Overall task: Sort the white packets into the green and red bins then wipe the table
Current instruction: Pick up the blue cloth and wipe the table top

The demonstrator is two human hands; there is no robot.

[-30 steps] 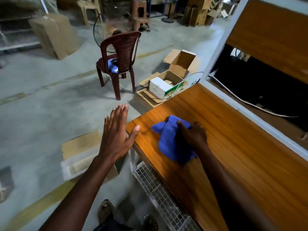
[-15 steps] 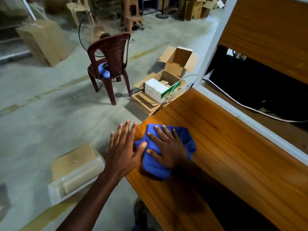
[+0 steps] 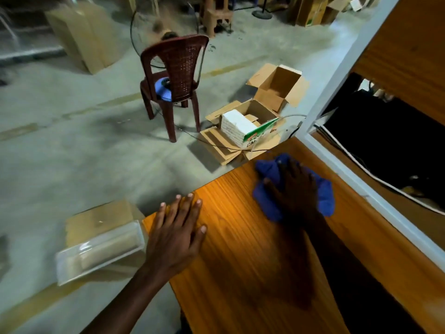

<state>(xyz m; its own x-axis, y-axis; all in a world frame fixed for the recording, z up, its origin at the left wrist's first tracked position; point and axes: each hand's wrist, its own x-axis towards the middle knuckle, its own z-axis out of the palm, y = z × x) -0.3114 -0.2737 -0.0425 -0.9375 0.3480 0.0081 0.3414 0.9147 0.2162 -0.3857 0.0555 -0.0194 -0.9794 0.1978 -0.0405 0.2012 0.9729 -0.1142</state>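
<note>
A crumpled blue cloth (image 3: pixel 323 198) lies on the orange wooden table (image 3: pixel 240 261) near its far left corner. My right hand (image 3: pixel 295 189) presses flat on top of the cloth, fingers spread. My left hand (image 3: pixel 175 235) lies flat with straight fingers at the table's left corner, partly over the edge, apart from the cloth. No white packets and no green or red bins are in view.
A white frame (image 3: pixel 370 196) borders the table's right side, with a dark recess and cables behind it. On the floor to the left are a clear plastic tray (image 3: pixel 98 251), open cardboard boxes (image 3: pixel 250 126) and a maroon plastic chair (image 3: pixel 173 78).
My right hand has pushed the blue cloth away from the left edge toward the far right. My left hand has come down onto the table's corner.
</note>
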